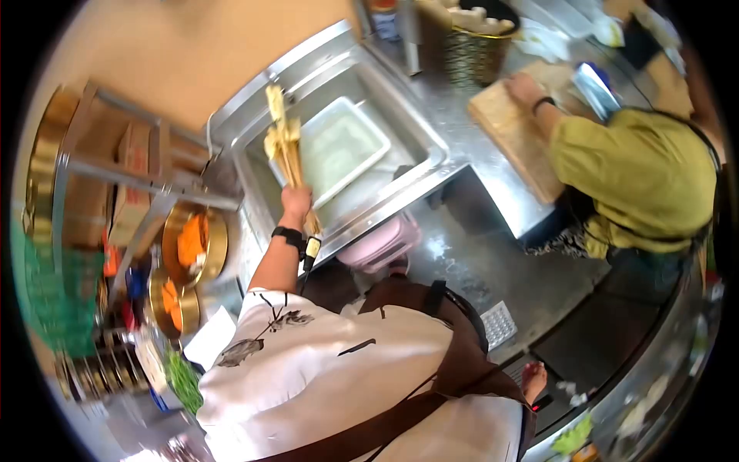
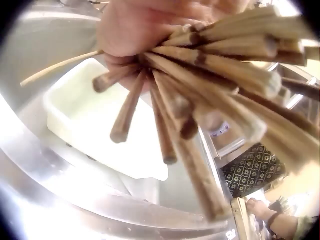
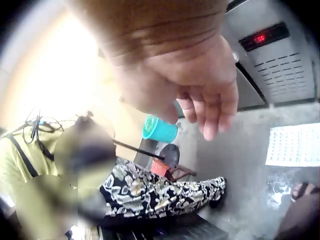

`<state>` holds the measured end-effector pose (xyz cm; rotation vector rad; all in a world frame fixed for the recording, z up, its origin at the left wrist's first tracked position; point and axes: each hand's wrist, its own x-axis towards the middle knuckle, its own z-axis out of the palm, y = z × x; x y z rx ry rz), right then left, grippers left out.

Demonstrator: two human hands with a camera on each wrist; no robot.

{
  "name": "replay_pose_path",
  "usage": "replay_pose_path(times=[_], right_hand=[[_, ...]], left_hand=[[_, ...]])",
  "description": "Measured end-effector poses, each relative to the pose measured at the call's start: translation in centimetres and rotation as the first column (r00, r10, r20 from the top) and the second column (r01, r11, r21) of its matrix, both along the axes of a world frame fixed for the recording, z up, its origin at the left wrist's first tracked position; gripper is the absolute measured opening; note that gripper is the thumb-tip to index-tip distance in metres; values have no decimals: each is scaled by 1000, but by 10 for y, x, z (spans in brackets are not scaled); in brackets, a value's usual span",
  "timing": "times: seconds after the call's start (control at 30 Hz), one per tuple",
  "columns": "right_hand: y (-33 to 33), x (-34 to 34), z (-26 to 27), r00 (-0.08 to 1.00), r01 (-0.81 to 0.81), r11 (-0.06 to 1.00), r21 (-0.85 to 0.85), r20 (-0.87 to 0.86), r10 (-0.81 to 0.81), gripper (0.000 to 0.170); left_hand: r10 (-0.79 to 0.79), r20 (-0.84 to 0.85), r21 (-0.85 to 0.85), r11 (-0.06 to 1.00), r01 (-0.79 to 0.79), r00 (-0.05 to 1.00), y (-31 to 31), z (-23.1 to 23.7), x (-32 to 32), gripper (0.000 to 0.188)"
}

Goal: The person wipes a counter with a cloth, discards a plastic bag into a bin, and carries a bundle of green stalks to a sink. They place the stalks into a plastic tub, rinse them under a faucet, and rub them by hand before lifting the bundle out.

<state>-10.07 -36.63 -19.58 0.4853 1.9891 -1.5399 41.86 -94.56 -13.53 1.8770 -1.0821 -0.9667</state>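
Two bare hands. Right hand (image 1: 533,381): fingers loosely curled, holding nothing, hanging at the person's side. Left hand (image 1: 296,202): gripping a bundle of sticks (image 1: 289,158) over the left side of a metal sink (image 1: 396,100). Within the sink: one pale tub (image 1: 346,142), right of the bundle. Farther right, on the counter (image 1: 454,127): one wooden board (image 1: 512,142), a second person's hand (image 1: 526,88) upon it.

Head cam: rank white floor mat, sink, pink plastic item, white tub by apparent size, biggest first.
1. Sink
2. White tub, inside it
3. Pink plastic item, partly hidden
4. White floor mat
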Motion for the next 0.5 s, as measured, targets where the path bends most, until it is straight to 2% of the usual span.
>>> replay_pose_path(times=[0.03, 0.07, 0.13, 0.17, 0.23, 0.27, 0.33, 0.37, 0.4, 0.43, 0.5], right_hand=[[-9, -5, -8, 998, -62, 998, 13, 19, 62, 17], [-17, -12, -14, 990, -136, 990, -19, 20, 137, 17], [-46, -24, -9, 978, -204, 978, -37, 42, 205, 17], [-61, -29, -6, 968, -239, 969, -60, 65, 242, 18], [-84, -39, -6, 952, -293, 952, -87, 65, 299, 19], [-98, -40, -1, 937, -342, 939, -44, 60, 344, 19], [-114, -54, -7, 909, -415, 910, -3, 50, 415, 19], [-110, -72, -26, 863, -481, 870, -107, 118, 491, 19], [-115, -87, -39, 799, -537, 817, -212, 182, 573, 20], [-129, -89, -38, 770, -576, 790, -212, 183, 611, 20], [-141, -76, -32, 747, -633, 748, -200, 96, 658, 22]], left_hand=[[-36, -134, -44, 999, 30, 990, 11, 19, -2, 9], [1, -135, -35, 999, -6, 991, 19, 28, -3, 9], [-20, 21, -33, 999, 21, 1000, 31, 40, -4, 21], [12, 20, -32, 999, -11, 1000, 38, 41, -4, 21], [-22, 196, -240, 968, 69, 980, 53, 42, -1, 35], [-17, 272, -278, 956, 95, 962, 59, 43, 1, 37], [-10, 289, -294, 951, 99, 957, 70, 54, 4, 38], [-28, 309, -306, 943, 127, 951, 76, 60, 5, 39], [-31, 314, -246, 963, 113, 949, 80, 64, 7, 43], [14, 315, -246, 967, 67, 949, 87, 65, 9, 43], [28, 213, -209, 978, 18, 977, 103, 64, 12, 47]])
